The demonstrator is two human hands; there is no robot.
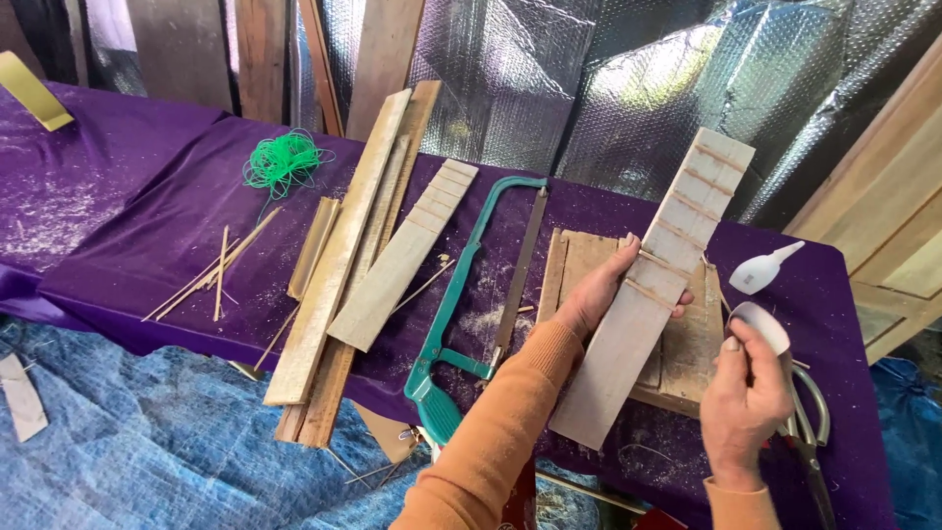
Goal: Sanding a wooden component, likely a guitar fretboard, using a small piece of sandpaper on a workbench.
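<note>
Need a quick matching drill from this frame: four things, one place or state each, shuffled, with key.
1. hacksaw
2. green cord
3. slatted wooden strip
4. small white bottle

A. bundled at the cloth's far side
B. held tilted in the left hand
C. lying flat, handle toward the person
D. lying beyond the right hand

Pairs: 1-C, 2-A, 3-B, 4-D

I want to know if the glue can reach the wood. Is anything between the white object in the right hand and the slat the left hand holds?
Nothing visible. The right hand holds the white object beside the slat, which the left hand grips; only open air separates them.
</note>
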